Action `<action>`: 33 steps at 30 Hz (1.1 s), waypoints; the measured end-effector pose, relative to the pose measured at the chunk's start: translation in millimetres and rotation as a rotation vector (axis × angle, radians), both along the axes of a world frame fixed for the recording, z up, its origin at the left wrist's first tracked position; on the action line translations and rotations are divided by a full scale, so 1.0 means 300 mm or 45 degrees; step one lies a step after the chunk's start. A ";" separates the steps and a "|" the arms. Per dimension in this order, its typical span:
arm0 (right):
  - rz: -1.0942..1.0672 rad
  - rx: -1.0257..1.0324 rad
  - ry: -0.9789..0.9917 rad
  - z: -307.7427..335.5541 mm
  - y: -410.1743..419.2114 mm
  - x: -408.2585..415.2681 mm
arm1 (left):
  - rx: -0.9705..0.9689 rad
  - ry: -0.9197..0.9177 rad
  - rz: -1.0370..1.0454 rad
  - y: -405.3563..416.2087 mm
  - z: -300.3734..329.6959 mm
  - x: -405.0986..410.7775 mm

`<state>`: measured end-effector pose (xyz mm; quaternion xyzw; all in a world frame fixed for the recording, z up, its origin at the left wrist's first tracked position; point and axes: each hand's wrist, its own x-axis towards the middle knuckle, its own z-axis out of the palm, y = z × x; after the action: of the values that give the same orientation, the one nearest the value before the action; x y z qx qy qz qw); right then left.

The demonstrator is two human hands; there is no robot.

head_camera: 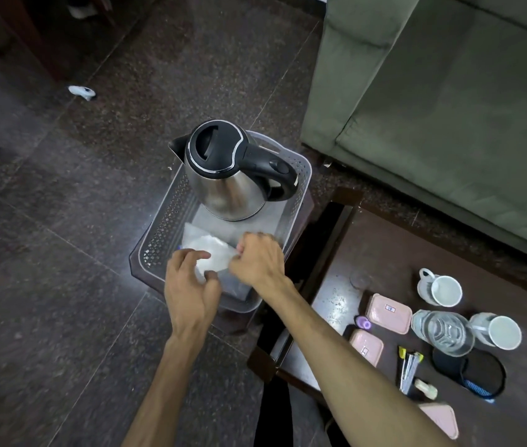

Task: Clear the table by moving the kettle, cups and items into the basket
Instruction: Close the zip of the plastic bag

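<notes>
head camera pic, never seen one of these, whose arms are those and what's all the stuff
There is no machine here. The one picture comes from a camera worn on a person's head, looking down, so the two bare arms are the wearer's own. The left hand and right hand are together handling a clear plastic bag over a see-through basket. A steel kettle already stands in that basket. On the dark table to the right, waiting to be moved, lie two white cups, a water bottle, pink boxes and some small items. A green sofa is behind.
</notes>
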<state>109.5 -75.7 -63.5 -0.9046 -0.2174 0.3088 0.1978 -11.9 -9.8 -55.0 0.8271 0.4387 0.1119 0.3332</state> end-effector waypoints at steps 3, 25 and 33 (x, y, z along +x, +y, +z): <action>-0.310 0.308 0.365 0.041 -0.075 0.035 | -0.026 -0.173 0.199 -0.062 0.058 0.002; -1.747 1.078 1.422 0.160 -0.961 -0.060 | -0.955 -0.442 0.189 -0.833 0.280 0.201; -2.008 0.774 0.847 0.211 -1.238 -0.108 | -0.632 -0.502 0.037 -0.895 0.346 0.170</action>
<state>77.2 -447.1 -0.2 -0.5638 0.4612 0.2583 0.6346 39.1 -278.3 48.8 0.6765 0.3914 0.1643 0.6018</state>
